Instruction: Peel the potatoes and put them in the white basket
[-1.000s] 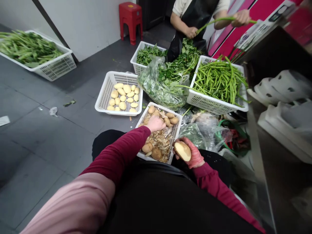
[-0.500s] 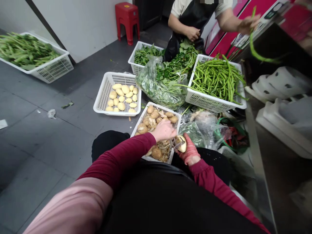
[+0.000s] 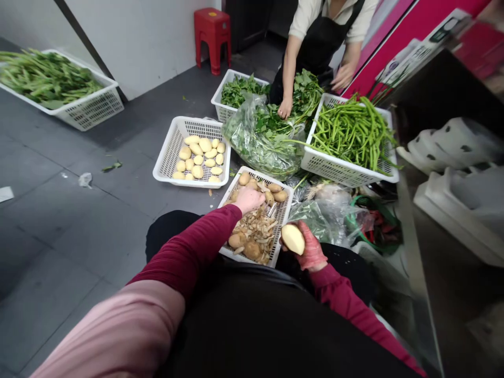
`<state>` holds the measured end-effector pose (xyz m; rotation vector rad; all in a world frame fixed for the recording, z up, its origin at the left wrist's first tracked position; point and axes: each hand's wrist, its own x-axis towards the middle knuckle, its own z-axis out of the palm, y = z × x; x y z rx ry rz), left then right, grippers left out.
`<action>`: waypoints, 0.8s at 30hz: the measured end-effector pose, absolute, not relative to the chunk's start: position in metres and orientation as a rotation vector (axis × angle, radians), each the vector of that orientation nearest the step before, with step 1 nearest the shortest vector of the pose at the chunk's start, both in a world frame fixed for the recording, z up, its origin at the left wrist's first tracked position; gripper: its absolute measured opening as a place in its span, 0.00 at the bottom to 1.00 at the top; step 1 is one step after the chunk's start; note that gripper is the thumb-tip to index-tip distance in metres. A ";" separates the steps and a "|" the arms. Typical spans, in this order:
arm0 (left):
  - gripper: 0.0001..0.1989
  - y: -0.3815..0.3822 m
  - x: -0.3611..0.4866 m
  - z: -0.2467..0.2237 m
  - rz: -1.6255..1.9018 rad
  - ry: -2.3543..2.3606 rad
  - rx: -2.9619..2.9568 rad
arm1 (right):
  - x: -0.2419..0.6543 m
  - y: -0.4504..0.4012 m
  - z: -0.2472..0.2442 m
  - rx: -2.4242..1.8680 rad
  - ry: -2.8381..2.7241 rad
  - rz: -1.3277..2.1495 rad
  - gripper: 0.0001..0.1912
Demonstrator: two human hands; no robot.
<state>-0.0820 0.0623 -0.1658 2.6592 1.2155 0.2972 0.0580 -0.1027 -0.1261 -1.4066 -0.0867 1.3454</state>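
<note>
My left hand [image 3: 251,200] is closed around a peeler [image 3: 271,210], whose metal head points right over the near white basket [image 3: 284,211]. In that basket lie unpeeled potatoes [image 3: 252,250] and a heap of brown peelings [image 3: 260,224]. My right hand [image 3: 311,247], in a reddish glove, grips a pale, mostly peeled potato [image 3: 293,239] just right of the basket. The peeler is apart from this potato. Beyond my left hand, peeled potatoes [image 3: 197,171] sit in another white basket [image 3: 160,167].
A co-worker [image 3: 315,47] reaches into leafy greens [image 3: 303,100] in a clear plastic bag [image 3: 244,131]. Green beans [image 3: 350,131] fill a basket to the right. A red stool [image 3: 212,37] stands by the wall, and a basket of green stems [image 3: 84,107] at far left.
My left hand and the peeler have moved left, away from the potato. The potato is turned to show its pale side. The co-worker's arm has come down to the greens.
</note>
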 end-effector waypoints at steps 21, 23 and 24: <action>0.18 0.051 -0.073 -0.164 0.486 0.899 2.750 | 0.052 -0.098 -0.126 -1.581 0.046 1.280 0.13; 0.17 0.052 -0.074 -0.164 0.433 0.896 2.754 | 0.053 -0.101 -0.127 -1.540 -0.069 1.322 0.14; 0.17 0.053 -0.076 -0.164 0.398 0.964 2.747 | 0.055 -0.101 -0.127 -1.512 -0.117 1.351 0.15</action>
